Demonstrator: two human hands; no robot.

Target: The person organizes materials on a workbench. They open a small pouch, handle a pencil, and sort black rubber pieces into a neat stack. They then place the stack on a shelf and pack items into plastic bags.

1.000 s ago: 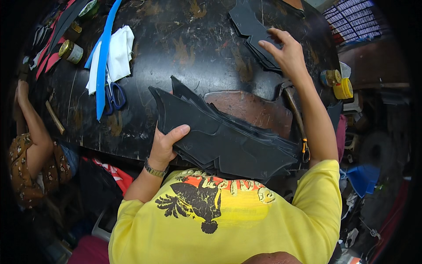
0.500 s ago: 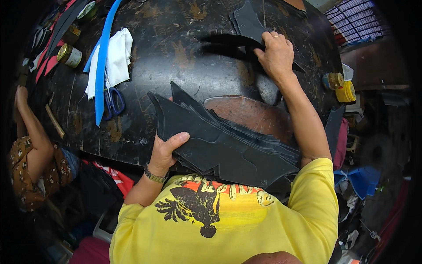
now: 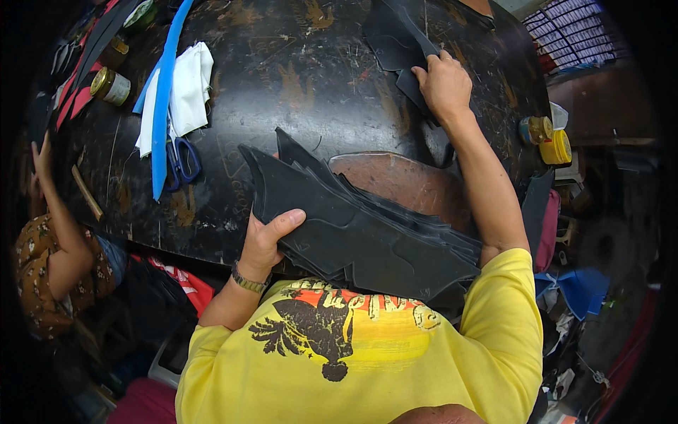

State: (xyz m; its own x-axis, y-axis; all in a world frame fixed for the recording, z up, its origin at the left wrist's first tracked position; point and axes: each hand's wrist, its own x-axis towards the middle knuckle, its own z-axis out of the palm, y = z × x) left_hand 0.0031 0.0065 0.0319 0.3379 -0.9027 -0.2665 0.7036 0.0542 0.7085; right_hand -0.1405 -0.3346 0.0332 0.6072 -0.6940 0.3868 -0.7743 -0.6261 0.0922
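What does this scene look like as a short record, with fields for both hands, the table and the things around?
Left hand: grips a stack of black cut pieces, thumb on top
Right hand: at the edge of other black pieces farther up the table; exact grip hidden
Table: dark, scuffed
Table, left: blue strip across white cloth, blue-handled scissors, jar
Table, right edge: yellow container
Nearby: co-worker in brown patterned clothing, far left
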